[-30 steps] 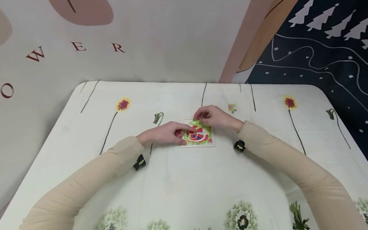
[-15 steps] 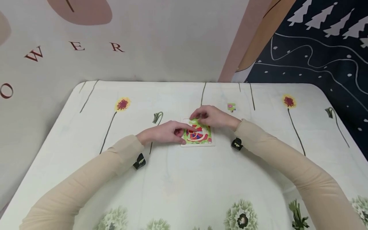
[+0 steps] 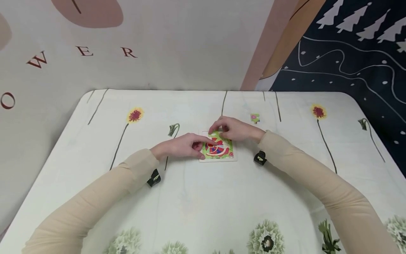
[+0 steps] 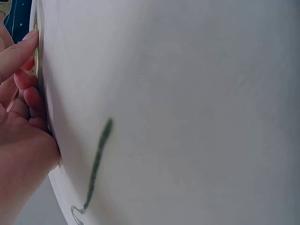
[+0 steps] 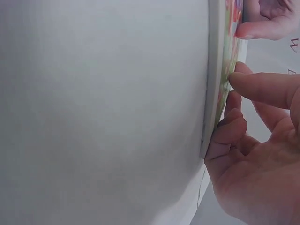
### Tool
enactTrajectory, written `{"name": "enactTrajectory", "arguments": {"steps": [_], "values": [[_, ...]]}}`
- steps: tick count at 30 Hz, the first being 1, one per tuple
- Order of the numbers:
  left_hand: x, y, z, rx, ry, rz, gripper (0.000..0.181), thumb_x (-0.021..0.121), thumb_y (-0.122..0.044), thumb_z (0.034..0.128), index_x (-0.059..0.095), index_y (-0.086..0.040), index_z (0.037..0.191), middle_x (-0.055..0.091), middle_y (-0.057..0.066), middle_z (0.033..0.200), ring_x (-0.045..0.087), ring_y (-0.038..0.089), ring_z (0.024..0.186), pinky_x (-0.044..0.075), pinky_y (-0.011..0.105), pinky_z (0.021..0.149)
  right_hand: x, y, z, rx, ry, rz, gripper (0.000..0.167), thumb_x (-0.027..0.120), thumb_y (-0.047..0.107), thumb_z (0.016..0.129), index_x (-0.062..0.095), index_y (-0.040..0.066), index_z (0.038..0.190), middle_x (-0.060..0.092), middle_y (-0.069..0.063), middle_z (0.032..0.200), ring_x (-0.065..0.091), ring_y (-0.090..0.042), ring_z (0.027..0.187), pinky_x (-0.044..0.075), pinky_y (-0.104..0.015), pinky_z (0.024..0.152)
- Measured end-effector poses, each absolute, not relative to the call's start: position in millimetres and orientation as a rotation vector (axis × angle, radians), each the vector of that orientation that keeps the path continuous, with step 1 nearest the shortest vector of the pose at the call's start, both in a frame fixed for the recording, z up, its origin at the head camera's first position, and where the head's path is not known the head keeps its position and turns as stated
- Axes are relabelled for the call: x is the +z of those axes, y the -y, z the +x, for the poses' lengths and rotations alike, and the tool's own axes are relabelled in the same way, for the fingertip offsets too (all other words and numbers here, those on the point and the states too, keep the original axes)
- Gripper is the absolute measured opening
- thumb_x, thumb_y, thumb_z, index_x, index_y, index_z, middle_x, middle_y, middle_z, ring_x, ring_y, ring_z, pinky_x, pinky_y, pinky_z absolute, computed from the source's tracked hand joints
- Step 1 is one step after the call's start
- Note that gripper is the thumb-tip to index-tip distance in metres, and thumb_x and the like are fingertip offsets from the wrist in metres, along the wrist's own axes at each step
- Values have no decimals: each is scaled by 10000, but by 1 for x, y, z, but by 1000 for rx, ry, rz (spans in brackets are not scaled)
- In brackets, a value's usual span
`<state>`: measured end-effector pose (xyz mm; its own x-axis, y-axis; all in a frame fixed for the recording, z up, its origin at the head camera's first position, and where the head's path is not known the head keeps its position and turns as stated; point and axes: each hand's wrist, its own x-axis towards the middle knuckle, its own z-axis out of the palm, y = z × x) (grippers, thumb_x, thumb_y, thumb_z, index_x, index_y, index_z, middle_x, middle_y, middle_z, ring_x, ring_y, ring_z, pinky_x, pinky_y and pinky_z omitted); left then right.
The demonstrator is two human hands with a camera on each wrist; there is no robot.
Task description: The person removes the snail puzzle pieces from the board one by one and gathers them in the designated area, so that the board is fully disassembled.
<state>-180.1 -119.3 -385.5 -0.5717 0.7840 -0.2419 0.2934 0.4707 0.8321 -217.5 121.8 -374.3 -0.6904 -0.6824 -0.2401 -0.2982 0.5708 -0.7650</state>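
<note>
A small square jigsaw puzzle [image 3: 219, 152] in a pale tray lies flat near the table's middle, printed red, blue and green. My left hand [image 3: 182, 145] reaches over it from the left; its straight index finger presses the picture, and the thumb touches the lower left edge. At the puzzle's top edge, my right hand [image 3: 233, 128] has thumb and index finger bent about a green puzzle piece [image 3: 215, 134], mostly covered by the fingers. In the right wrist view, the right fingertips touch the face of the puzzle [image 5: 228, 56]. One loose puzzle piece [image 3: 255, 118] lies behind the right hand.
A white cloth [image 3: 196, 204] with printed flowers covers the table. Behind the table's far edge rises a pale printed wall hanging [image 3: 190, 53], with a dark one [image 3: 342, 63] on the right. Black wrist cameras hang under both sleeves.
My right hand has shifted slightly left along the puzzle's top edge, then nearly stopped. The left hand stays pressed on the picture, and the loose piece has not moved.
</note>
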Motion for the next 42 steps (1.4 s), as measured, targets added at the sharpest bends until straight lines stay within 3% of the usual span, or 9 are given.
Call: {"name": "enactTrajectory", "arguments": {"steps": [14,22,30,42], "values": [[-385,119,-180,1007,-2101,876,538,753,-74,931,607,-82,1448,403,-22,721,402,143,712,337,290,723,-372,-125,-220,-1051,-2192,-835,372,508,-124,936,687,25,1225,601,-161,1347,492,-300,1117,383,-384,941],[-384,119,-180,1018,-2095,850,548,752,-71,933,594,-68,1458,394,-16,717,391,149,701,330,299,719,-370,-125,-215,-1093,-2210,-798,344,494,-101,964,696,36,1206,640,-117,1253,529,-276,1052,413,-378,909],[-385,118,-180,1012,-2098,854,551,750,-73,934,593,-75,1462,399,-18,719,396,147,707,331,295,723,-368,-126,-210,-1139,-2257,-780,314,494,-95,984,709,26,1179,658,-122,1273,567,-269,1053,448,-400,947],[-384,119,-180,1013,-2091,828,564,746,-58,931,584,-77,1471,383,-18,721,385,150,711,326,297,725,-365,-133,-211,-1208,-2247,-768,351,477,-117,971,710,-6,1209,674,-140,1233,588,-263,1019,468,-329,885]]}}
